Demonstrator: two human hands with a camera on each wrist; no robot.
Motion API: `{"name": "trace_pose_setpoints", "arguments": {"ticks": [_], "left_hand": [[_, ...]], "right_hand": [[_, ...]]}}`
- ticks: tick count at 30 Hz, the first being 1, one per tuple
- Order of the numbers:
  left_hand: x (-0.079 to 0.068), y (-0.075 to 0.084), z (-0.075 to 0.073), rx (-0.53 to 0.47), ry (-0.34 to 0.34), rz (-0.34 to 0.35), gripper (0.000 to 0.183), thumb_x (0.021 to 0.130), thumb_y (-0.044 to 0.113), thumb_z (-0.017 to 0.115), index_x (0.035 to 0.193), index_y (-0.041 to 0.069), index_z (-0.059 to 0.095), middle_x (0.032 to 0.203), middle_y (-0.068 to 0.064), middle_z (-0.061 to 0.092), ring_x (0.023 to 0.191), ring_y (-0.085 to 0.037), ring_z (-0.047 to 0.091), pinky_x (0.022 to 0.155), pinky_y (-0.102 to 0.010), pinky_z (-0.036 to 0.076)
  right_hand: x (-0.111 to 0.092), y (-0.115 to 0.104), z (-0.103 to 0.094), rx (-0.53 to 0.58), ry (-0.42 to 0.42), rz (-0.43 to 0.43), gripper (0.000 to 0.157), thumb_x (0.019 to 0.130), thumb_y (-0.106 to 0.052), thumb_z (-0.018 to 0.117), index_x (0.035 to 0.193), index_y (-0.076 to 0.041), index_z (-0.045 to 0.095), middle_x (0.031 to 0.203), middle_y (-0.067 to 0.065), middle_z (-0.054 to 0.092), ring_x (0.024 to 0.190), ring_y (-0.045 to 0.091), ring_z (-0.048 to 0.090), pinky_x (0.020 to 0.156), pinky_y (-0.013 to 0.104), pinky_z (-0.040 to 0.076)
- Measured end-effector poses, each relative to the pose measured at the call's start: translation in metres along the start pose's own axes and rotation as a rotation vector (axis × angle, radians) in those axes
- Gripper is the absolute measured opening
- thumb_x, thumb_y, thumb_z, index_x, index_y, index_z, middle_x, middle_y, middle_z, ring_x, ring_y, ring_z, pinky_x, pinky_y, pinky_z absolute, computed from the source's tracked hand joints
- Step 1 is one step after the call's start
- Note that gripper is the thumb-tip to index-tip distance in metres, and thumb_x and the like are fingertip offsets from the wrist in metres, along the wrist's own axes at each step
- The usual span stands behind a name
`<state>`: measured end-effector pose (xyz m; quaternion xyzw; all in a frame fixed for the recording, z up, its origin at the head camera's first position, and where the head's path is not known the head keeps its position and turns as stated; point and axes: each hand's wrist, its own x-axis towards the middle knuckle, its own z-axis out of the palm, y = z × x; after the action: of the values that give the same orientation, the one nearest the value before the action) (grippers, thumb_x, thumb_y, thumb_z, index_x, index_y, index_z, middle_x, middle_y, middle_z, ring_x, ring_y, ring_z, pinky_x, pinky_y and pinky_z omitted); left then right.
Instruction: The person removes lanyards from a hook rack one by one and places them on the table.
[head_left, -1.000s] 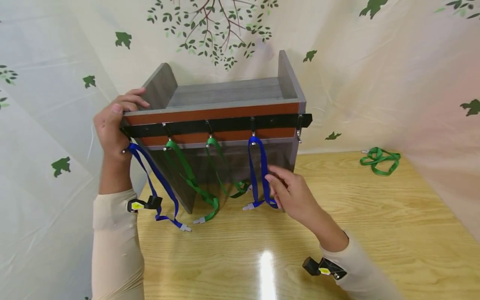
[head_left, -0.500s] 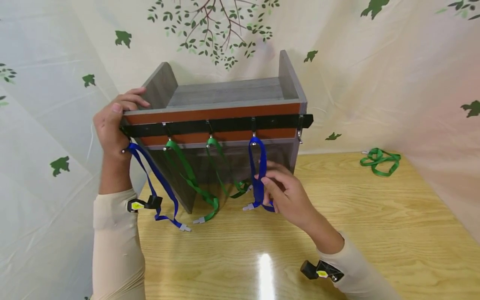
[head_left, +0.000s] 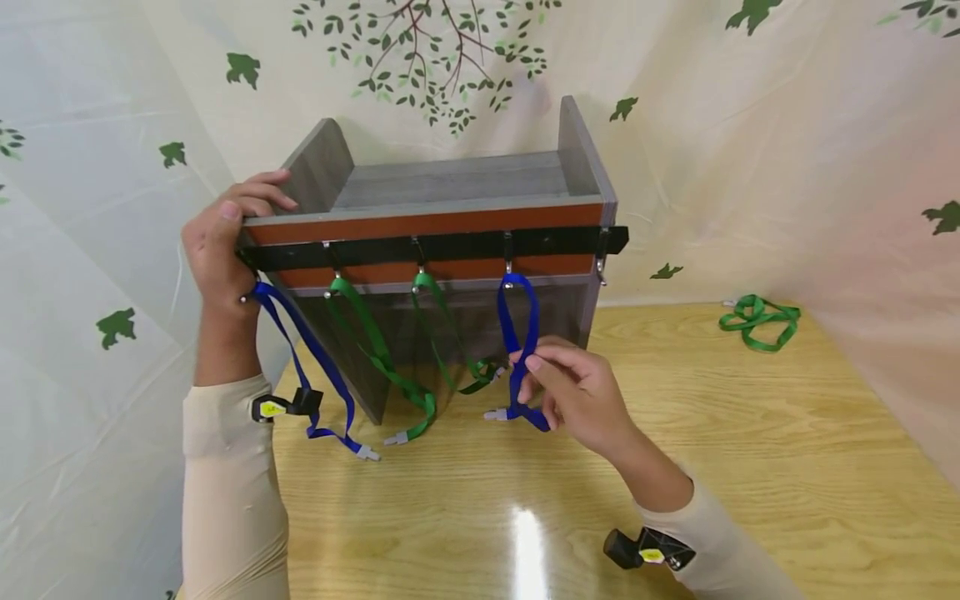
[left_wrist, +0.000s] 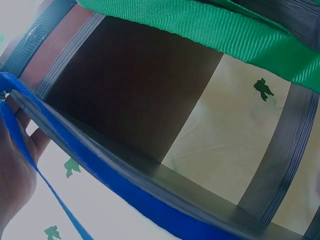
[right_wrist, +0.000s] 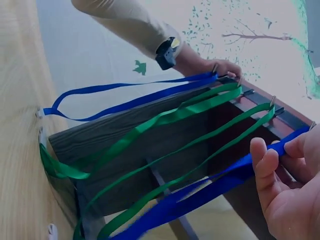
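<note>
My left hand (head_left: 216, 250) grips the upper left corner of a grey wooden shelf unit (head_left: 450, 179), thumb in front and fingers over the side panel. My right hand (head_left: 585, 396) pinches a blue lanyard (head_left: 535, 317) between thumb and fingers. That lanyard hangs from a hook on the black rail (head_left: 465, 246), its two strands drawn together at the pinch. In the right wrist view, the same blue strap (right_wrist: 227, 181) runs out from the fingertips. Another blue lanyard (head_left: 322, 357) hangs beside my left wrist. Between them hang a green lanyard (head_left: 369, 327) and a second green lanyard (head_left: 432, 292).
At the rail's right end, a metal hook (head_left: 601, 271) carries no lanyard. A loose green lanyard (head_left: 792, 317) lies coiled on the wooden table (head_left: 750, 433) at the far right. Behind the shelf hangs a pale leaf-printed sheet (head_left: 697, 167).
My right hand has moved slightly left and taken the blue lanyard between thumb and fingers, bringing its open strands together. The left hand keeps its grip on the shelf.
</note>
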<state>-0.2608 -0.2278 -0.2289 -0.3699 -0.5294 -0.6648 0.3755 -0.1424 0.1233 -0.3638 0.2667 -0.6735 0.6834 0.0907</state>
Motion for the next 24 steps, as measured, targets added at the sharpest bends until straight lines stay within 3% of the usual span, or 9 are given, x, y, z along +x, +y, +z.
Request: {"name": "trace_pose_setpoints", "arguments": {"ticks": [4, 7, 12, 17, 24], "left_hand": [[0.001, 0.000, 0.000, -0.002, -0.002, 0.003, 0.040, 0.099, 0.016, 0.053, 0.075, -0.013, 0.068, 0.086, -0.009, 0.081, 0.102, -0.029, 0.076, 0.108, -0.040, 0.054], [0.001, 0.000, 0.000, -0.004, -0.003, 0.005, 0.040, 0.099, 0.016, 0.054, 0.075, -0.013, 0.068, 0.086, -0.009, 0.081, 0.101, -0.029, 0.076, 0.107, -0.039, 0.054], [0.000, 0.001, 0.000, -0.020, -0.004, 0.005, 0.040, 0.098, 0.016, 0.054, 0.073, -0.013, 0.068, 0.085, -0.009, 0.081, 0.101, -0.029, 0.076, 0.107, -0.039, 0.055], [0.000, 0.001, -0.001, -0.015, 0.002, 0.008, 0.040, 0.098, 0.015, 0.054, 0.073, -0.013, 0.068, 0.085, -0.009, 0.081, 0.100, -0.029, 0.077, 0.106, -0.039, 0.055], [0.000, -0.001, 0.000, -0.017, 0.000, 0.013, 0.040, 0.098, 0.015, 0.053, 0.073, -0.013, 0.068, 0.085, -0.009, 0.081, 0.098, -0.028, 0.077, 0.107, -0.040, 0.055]], "right_hand": [[-0.003, -0.006, 0.001, 0.003, 0.048, -0.075, 0.021, 0.105, 0.005, 0.052, 0.109, 0.017, 0.069, 0.097, 0.008, 0.071, 0.067, 0.013, 0.070, 0.040, 0.029, 0.051], [-0.005, -0.011, 0.001, 0.001, 0.054, -0.116, 0.021, 0.104, 0.008, 0.052, 0.109, 0.016, 0.070, 0.107, 0.003, 0.071, 0.085, 0.017, 0.075, 0.047, 0.030, 0.056], [-0.010, -0.017, 0.001, -0.051, 0.064, -0.198, 0.020, 0.101, 0.013, 0.053, 0.107, 0.014, 0.072, 0.109, 0.001, 0.071, 0.076, 0.016, 0.072, 0.057, 0.025, 0.059], [-0.012, -0.020, 0.002, -0.036, 0.058, -0.338, 0.019, 0.098, 0.015, 0.056, 0.107, 0.014, 0.072, 0.110, 0.008, 0.071, 0.089, 0.015, 0.074, 0.078, 0.026, 0.065], [-0.015, -0.025, 0.006, -0.035, 0.048, -0.484, 0.019, 0.103, 0.005, 0.057, 0.108, 0.008, 0.074, 0.108, 0.016, 0.071, 0.094, 0.013, 0.072, 0.080, 0.023, 0.063]]}}
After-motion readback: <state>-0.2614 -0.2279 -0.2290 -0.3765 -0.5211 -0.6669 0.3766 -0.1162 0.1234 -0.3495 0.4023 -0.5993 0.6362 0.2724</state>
